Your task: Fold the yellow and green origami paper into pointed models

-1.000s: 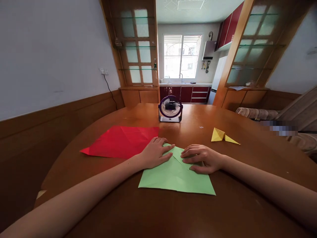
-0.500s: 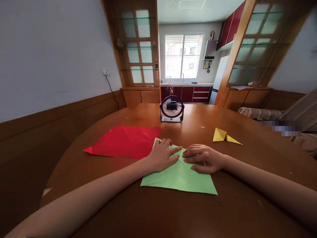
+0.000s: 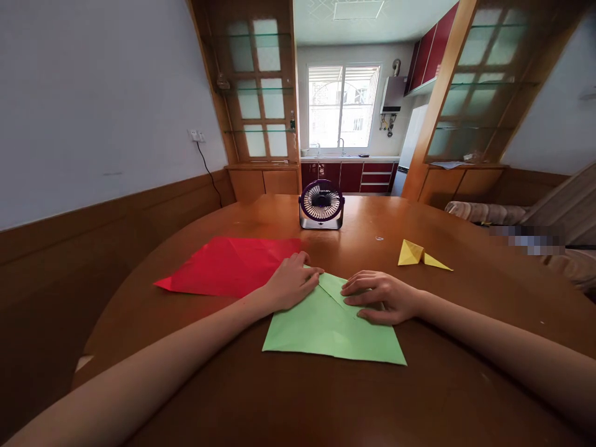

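One wooden tabletop carries a red paper sheet and the green paper sheet, near its middle. Left hand and right hand press its folded flaps, fingers flat, seemingly gripping nothing.

A sheet of light green paper lies flat on a brown wooden worktop, directly in front of the person. Its near edge is straight and its two near corners are sharp. The far part narrows toward a point, where two flaps are folded inward and meet along a slanted crease. The person's left hand and right hand rest palm down on these flaps.
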A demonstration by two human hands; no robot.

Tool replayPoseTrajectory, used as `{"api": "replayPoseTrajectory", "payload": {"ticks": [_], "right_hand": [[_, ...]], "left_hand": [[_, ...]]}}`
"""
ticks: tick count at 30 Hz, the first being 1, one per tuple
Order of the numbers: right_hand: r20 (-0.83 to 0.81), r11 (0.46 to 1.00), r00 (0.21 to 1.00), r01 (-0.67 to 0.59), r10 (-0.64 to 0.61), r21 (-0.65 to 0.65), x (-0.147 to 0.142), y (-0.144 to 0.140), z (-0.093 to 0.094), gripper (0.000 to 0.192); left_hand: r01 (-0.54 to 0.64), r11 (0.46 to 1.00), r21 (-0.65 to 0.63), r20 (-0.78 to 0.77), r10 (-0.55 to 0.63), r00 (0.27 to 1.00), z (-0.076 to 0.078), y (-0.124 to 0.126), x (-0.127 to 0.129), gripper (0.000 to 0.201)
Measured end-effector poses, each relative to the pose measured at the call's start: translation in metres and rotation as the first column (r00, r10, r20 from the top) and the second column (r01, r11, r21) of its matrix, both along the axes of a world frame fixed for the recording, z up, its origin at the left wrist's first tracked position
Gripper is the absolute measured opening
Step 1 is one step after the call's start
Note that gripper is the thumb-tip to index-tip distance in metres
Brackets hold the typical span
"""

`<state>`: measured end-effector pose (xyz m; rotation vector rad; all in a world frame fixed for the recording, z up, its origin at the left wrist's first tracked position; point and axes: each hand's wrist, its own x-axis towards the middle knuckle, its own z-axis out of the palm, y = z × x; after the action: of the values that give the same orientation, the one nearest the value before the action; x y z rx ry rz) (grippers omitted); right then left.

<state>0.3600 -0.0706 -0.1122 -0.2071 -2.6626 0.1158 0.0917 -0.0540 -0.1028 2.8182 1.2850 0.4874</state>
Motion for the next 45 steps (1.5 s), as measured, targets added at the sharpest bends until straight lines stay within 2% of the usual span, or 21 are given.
{"api": "replayPoseTrajectory", "payload": {"ticks": [4, 9, 16, 25, 31, 34, 37, 41, 45], "right_hand": [[-0.005, 1.0, 1.0, -0.002, 0.002, -0.001, 0.0, 0.0, -0.001, 0.034], [-0.012, 1.0, 1.0, 0.001, -0.001, -0.002, 0.0, 0.001, -0.002, 0.034], [-0.011, 1.0, 1.0, 0.008, -0.008, -0.003, 0.001, 0.001, -0.002, 0.034], [-0.01, 1.0, 1.0, 0.005, -0.005, -0.006, 0.001, 0.001, -0.003, 0.034], [-0.011, 1.0, 1.0, -0.006, 0.006, -0.013, 0.0, -0.001, 0.0, 0.037], [0.016, 1.0, 1.0, 0.014, -0.014, -0.022, -0.001, -0.003, 0.003, 0.049], [-0.011, 0.998, 0.998, 0.064, -0.064, -0.016, -0.001, -0.003, 0.002, 0.059], [-0.146, 0.988, 0.977, 0.147, -0.153, -0.048, 0.001, 0.001, -0.002, 0.036], [-0.296, 0.951, 0.911, 0.237, -0.288, -0.196, 0.001, 0.004, -0.003, 0.026]], "left_hand": [[-0.073, 0.997, 0.014, -0.036, 0.074, 0.997, 0.002, 0.008, -0.011, 0.044], [-0.107, 0.993, 0.049, -0.09, 0.111, 0.99, 0.005, 0.014, -0.025, 0.046], [-0.176, 0.984, -0.025, -0.03, 0.175, 0.984, 0.012, 0.023, -0.04, 0.056], [-0.248, 0.967, -0.061, 0.021, 0.25, 0.968, 0.011, 0.035, -0.057, 0.055], [-0.215, 0.976, -0.036, 0.12, 0.218, 0.968, 0.0, 0.036, -0.055, 0.046], [-0.165, 0.986, -0.024, 0.154, 0.166, 0.974, -0.005, 0.037, -0.055, 0.049], [-0.096, 0.995, -0.012, 0.114, 0.097, 0.989, -0.008, 0.038, -0.055, 0.049], [-0.053, 0.998, -0.02, 0.053, 0.054, 0.997, -0.011, 0.039, -0.056, 0.042], [-0.043, 0.999, -0.009, 0.062, 0.043, 0.997, -0.01, 0.036, -0.053, 0.04]]}}
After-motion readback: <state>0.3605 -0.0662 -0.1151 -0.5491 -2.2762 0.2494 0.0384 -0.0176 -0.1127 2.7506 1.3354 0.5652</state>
